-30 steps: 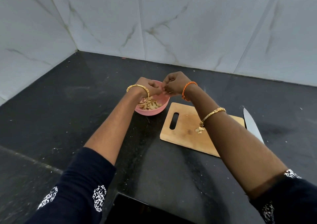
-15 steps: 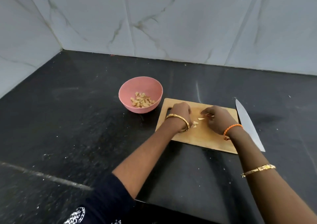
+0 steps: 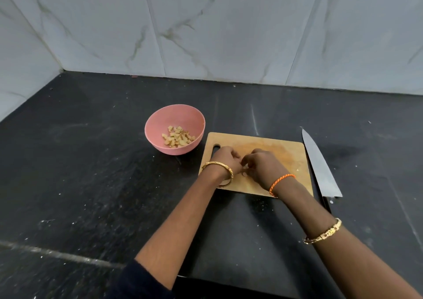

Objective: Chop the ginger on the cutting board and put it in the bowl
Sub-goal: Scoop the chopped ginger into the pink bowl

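Board (image 3: 270, 145): both hands (image 3: 249, 164) curled together, contents hidden, likely gathering scraps for bowl (image 3: 160, 120). Knife (image 3: 320, 168) laid aside.

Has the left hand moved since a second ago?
Yes. The left hand came back from over the pink bowl to the cutting board.

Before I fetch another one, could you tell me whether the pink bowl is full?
Not full. The bowl stands upright with a small pile of ginger pieces covering only its bottom.
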